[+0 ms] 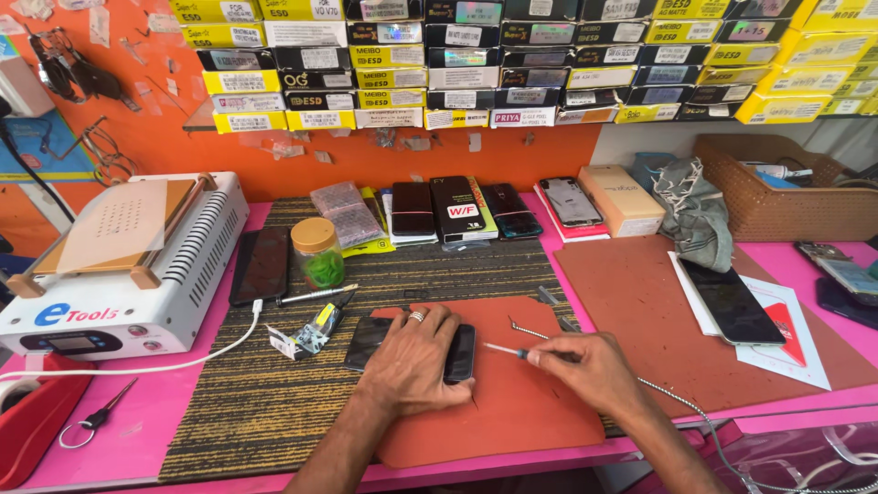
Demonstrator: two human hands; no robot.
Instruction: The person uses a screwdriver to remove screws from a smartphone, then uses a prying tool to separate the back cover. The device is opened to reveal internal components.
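Note:
A dark phone (459,352) lies flat on a reddish-brown mat (512,412) at the front of the bench. My left hand (413,359), with a ring on one finger, presses down on top of the phone and covers most of it. My right hand (578,364) holds a thin screwdriver (505,349) with a blue collar. Its tip points left toward the phone's right edge, a short way off it.
A white heating machine (119,265) stands at the left, and a white cable runs from it across the striped mat (274,402). Behind are a jar (317,252), several phones (457,209) and stacked boxes. Another phone (729,300) lies right. Scissors (91,421) sit front left.

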